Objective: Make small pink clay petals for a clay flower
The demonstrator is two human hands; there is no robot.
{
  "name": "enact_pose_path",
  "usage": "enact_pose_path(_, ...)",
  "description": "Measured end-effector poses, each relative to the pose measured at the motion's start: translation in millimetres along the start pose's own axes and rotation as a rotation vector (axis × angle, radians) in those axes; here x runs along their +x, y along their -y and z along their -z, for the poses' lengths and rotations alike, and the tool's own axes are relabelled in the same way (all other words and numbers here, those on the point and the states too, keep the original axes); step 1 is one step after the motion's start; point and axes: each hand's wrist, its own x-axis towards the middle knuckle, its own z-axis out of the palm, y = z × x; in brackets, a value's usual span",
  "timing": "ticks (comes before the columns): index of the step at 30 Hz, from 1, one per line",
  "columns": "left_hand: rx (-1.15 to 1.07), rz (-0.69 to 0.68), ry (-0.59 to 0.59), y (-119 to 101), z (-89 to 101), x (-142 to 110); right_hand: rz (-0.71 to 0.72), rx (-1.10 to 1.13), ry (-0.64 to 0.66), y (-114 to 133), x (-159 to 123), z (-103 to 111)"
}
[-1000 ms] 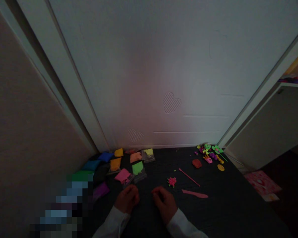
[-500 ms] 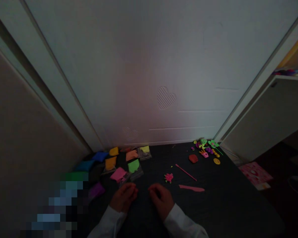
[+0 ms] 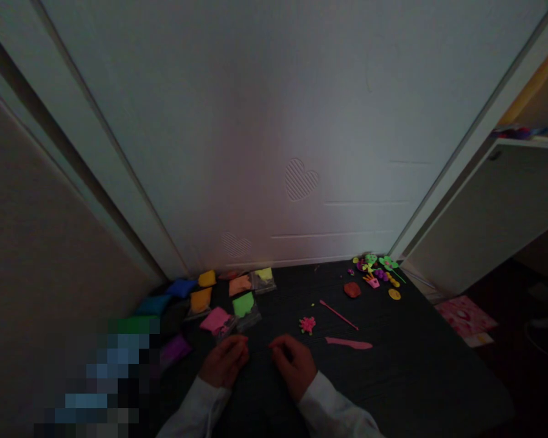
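Above the dark table, my left hand has its fingers curled and the thumb pressed to them; whatever may be in the pinch is too small and dim to make out. Across a narrow gap, my right hand holds thumb and forefinger together in a similar pinch, its contents likewise unclear. Just beyond my right hand lies a small pink clay flower with green bits at its edge. A pink modelling stick and a pink plastic knife rest to its right. Nearest my left hand is a bag of pink clay.
Several clay packets, among them a green one and an orange one, spread along the left. A red clay lump, a yellow disc and small coloured clay figures sit back right. A white panel rises behind the table.
The whole view has shifted slightly, so everything sits a little further left. Both hands keep the same pinched pose and the things on the table stay in place.
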Motion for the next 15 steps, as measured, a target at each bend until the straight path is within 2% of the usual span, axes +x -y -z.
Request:
enact_pose_path(3,0.036,-0.041,0.053,2.6,1.2,0.3,0.01,0.023,-0.008,1.8,-0.5,0.4)
enact_pose_path(8,-0.041,-0.077,0.238,1.0,-1.4,-0.1,0.03,0.047,-0.015,2.2,-2.2,3.1)
enact_pose_path(15,-0.078,-0.093,0.225,1.5,-6.4,0.8,0.061,0.035,-0.03,1.4,-4.0,7.7)
